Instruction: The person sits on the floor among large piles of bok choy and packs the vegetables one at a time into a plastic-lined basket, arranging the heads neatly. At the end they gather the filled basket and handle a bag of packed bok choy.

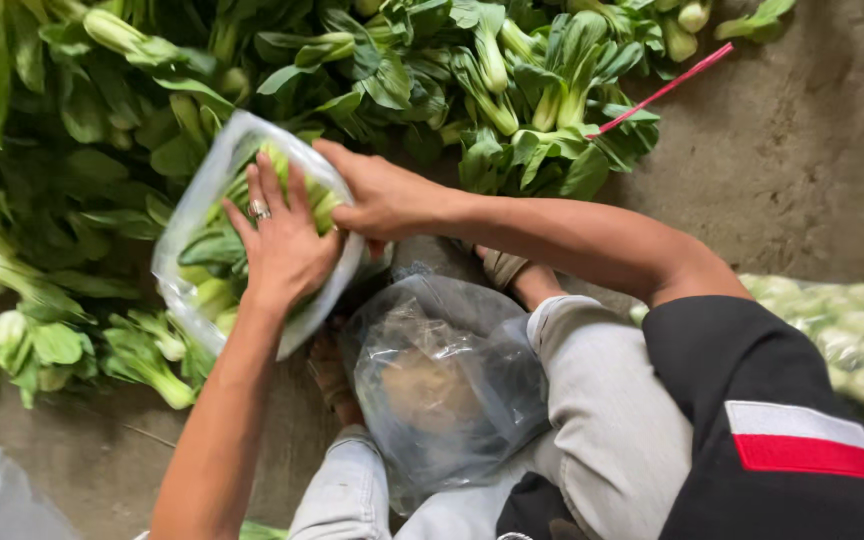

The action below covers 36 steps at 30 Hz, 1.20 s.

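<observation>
The person crouches over a clear, thin plastic bag stuffed with green, pale-stemmed bok choy (214, 250), which lies on the heap of loose leafy bok choy (372, 90) spread across the rough grey concrete floor (802, 170), just in front of their knees; the left hand (282, 245), a ring on one finger, lies flat on the bag's upper face with fingers spread apart and pressing down; the right hand (382, 195) comes across from the other side, fingers together and curled on the bag's near edge beside the left hand, though whether they pinch the film I cannot tell. The bag looks light but bulky, soft and springy under the palm; its film will be slick and quick to tear, and the leaves inside bruise easily, so I would judge the best hold to be at the gathered open edge, with a flat palm steadying the body rather than a squeeze. A bundle of empty clear plastic bags (442, 390) rests between the pale grey trouser knees (602, 400); a thin red plastic strip (667, 88) lies across the greens; more bagged greens (842, 330) sit off to the right.
</observation>
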### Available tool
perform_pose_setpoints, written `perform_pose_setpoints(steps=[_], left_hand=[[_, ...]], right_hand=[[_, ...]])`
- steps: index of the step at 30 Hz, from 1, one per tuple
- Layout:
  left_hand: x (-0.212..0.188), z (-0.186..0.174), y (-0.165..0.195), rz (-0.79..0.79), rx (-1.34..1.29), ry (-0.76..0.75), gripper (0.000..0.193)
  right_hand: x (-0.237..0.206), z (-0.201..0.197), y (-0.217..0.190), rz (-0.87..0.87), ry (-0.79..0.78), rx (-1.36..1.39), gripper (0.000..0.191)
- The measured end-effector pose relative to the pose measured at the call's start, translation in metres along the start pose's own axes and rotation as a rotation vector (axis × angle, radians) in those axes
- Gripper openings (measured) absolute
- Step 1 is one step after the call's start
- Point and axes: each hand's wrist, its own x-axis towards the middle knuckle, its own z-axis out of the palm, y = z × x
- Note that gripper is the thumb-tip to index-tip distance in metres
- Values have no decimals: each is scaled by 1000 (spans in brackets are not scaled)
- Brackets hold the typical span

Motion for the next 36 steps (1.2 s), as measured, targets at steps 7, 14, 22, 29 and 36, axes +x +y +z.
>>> perform_pose_setpoints(steps=[7, 14, 22, 29, 36], left_hand=[[-39, -81, 41, 78, -249, -10, 65], [-101, -123, -51, -270, -357, 461, 44], [-43, -103, -137, -301, -164, 25, 36], [-54, -114, -118, -340, 53, 315, 15], [-84, -90, -124, -485, 36, 253, 13]], right_hand=[[-21, -50, 15, -54, 230, -300, 69], [-52, -123, 43, 68, 508, -393, 41], [-77, -42, -11, -680, 210, -689, 42], [-78, -21, -12, -558, 132, -838, 34], [-102, -27, 16, -434, 84, -890, 36]])
